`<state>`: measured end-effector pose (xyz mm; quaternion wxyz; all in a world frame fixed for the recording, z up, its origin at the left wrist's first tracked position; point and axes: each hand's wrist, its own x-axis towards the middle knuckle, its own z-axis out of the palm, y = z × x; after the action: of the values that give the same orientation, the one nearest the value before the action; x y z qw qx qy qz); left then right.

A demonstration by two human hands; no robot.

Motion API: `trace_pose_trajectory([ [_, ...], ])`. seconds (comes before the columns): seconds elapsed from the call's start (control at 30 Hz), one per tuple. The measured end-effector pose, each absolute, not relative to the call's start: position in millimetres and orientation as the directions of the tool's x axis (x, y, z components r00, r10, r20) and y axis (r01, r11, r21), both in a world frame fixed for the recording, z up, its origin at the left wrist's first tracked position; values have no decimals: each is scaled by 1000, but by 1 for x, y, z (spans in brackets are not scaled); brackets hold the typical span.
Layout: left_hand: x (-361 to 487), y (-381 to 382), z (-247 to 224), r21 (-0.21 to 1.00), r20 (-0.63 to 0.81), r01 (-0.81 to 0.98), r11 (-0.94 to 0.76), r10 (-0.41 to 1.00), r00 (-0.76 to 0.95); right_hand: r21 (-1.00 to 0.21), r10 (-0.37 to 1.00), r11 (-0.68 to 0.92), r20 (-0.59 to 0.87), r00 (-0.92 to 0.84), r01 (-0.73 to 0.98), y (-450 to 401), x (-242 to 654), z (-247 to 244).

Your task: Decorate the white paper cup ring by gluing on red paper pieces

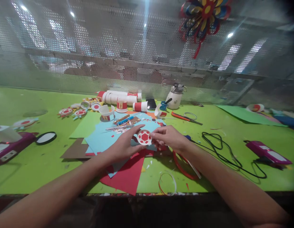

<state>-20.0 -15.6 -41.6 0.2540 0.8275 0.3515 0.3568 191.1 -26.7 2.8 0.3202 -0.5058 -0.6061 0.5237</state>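
Between my hands is a round white paper cup base (144,137), its face covered with a red hexagon and smaller red pieces around it. My left hand (128,139) curves around its left side, thumb below and forefinger above. At the right edge of the face, the fingers of my right hand (167,137) are pinched together. Whether a small piece sits between those fingertips is hidden. Under the hands lie light blue paper sheets (99,139) and a red sheet (128,177). Pens (125,120) and small paper scraps rest just beyond.
Stacked paper cups (120,98) lie at the back, beside decorated round pieces (80,113). A white bottle (175,96) stands behind an orange cutter (184,117). Right are a black cable (222,152) and purple power strip (267,153); left, another purple strip (16,147) and black-rimmed disc (46,138).
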Motion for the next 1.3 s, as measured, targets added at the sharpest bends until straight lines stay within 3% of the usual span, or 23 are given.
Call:
trace_pose_trajectory([
  [0.3,-22,-16,-41,635,445,412,-653,746,496,-961,954,-60,-135,-268,271,-28,187,0],
  [0.67,-23,-9,-28,914,233,215,-344,879,415,-918,987,162,150,-62,362,-17,208,12],
  [0.83,-26,-6,-25,918,216,215,-335,873,437,-886,961,273,273,-54,376,-10,215,12],
  [1.03,-27,0,-28,891,257,289,-351,913,316,-806,945,307,321,-62,506,-5,224,15],
  [1.17,-26,-5,-20,942,190,212,-259,935,300,-734,935,323,343,-85,597,-1,241,23],
  [1.3,-26,-8,-17,980,133,98,-171,941,311,-695,931,234,362,50,680,15,277,33],
])
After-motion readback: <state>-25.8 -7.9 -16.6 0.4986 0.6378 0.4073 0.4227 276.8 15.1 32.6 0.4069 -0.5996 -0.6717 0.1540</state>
